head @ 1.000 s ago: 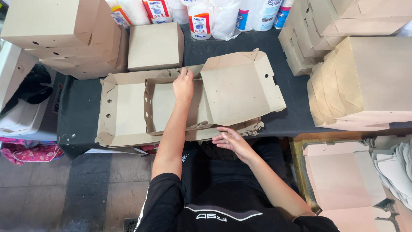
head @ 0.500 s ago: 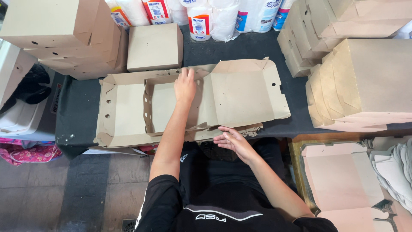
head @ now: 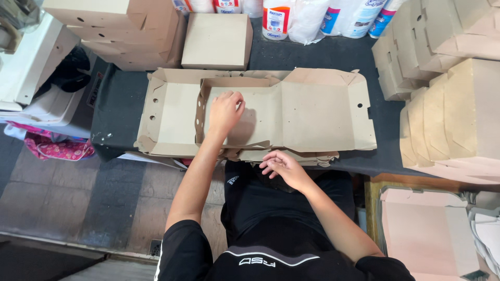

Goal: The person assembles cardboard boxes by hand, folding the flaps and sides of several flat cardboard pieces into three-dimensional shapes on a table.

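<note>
— So, what takes up most of the view?

— A dark table (head: pixel 323 52), and on it, flat and wide, a partly folded cardboard box blank (head: pixel 291 112) with small punched holes. It lies across the middle of the table, its near edge hanging at the table's front edge, on top of a thin stack of more flat blanks (head: pixel 291 155).

— And around it?

— Stacks of folded boxes (head: pixel 453 104) on the right, another pile (head: pixel 125 31) at the back left, a single shut box (head: pixel 217 34) behind the blank, and bottles and white packs (head: pixel 312 15) along the far edge.

— Where are the hands?

— The left hand (head: pixel 225 110) rests palm down inside the blank's raised middle compartment, fingers (head: pixel 235 99) loosely curled and close together, tips pressing the cardboard floor near the back wall — nothing pinched. The cardboard lies under the fingers and rises in a low wall just to their left and behind them.

— The right?

— The right hand (head: pixel 284 167) is at the near edge, fingers (head: pixel 268 165) slightly spread and bent, tips touching the front of the stacked blanks just below the top one. Whether it grips a sheet, I cannot tell.
</note>
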